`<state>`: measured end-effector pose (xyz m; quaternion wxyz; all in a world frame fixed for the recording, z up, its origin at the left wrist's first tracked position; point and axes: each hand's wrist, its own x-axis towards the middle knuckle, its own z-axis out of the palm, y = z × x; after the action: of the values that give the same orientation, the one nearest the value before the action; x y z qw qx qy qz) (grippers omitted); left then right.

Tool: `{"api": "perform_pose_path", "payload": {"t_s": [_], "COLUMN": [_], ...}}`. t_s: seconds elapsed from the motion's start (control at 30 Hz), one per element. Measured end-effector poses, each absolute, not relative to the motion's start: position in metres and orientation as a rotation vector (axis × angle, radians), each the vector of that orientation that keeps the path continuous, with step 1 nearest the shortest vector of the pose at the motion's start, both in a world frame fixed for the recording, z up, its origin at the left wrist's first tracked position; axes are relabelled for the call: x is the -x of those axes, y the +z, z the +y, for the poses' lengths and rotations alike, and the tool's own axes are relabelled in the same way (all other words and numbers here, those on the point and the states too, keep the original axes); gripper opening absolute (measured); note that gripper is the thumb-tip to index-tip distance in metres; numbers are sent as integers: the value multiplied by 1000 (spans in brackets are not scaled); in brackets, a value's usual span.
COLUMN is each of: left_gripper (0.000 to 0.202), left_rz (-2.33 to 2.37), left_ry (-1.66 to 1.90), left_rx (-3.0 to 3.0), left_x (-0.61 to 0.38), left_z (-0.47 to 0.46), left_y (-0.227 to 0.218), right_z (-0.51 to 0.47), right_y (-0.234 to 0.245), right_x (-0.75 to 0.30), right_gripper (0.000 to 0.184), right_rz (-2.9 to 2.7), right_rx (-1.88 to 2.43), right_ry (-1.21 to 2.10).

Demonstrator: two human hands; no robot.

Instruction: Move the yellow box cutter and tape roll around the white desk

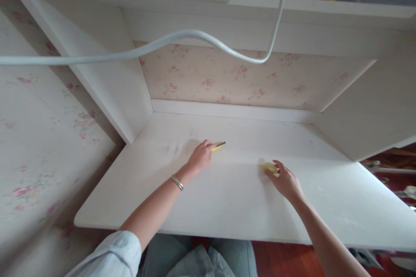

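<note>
My left hand (199,156) reaches across the white desk (227,199) with its fingers closed round a small yellow tool with a dark tip (218,146), whose end points right and lies close to the desktop. A silver bracelet sits on that wrist. To the right, my right hand (286,180) rests on the desk and its fingers press on a small yellow lump (270,167), perhaps a sponge or cloth. Faint grey smudges mark the desktop left of my left hand.
White side panels enclose the desk left (107,78) and right (373,108), with flowered wallpaper (253,78) behind. A white cable (182,37) hangs across in front of the upper shelf. Shelf items show top right; red-brown floor shows below the desk's front edge.
</note>
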<state>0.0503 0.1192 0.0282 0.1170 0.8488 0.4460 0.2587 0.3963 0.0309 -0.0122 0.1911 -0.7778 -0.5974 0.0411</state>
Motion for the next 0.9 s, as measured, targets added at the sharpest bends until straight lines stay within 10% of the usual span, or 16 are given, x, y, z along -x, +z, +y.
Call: {"api": "perform_pose_path", "payload": {"t_s": [0.9], "left_gripper": [25], "left_rz": [1635], "left_ry": [1048], "left_rx": [-2097], "left_x": [81], "left_z": [113], "left_y": [-17], "right_z": [118], "right_y": [8], "right_x": [-87], "right_gripper": [45], "right_rz": [-2220], "right_rx": [1624], "right_ry": [403]}}
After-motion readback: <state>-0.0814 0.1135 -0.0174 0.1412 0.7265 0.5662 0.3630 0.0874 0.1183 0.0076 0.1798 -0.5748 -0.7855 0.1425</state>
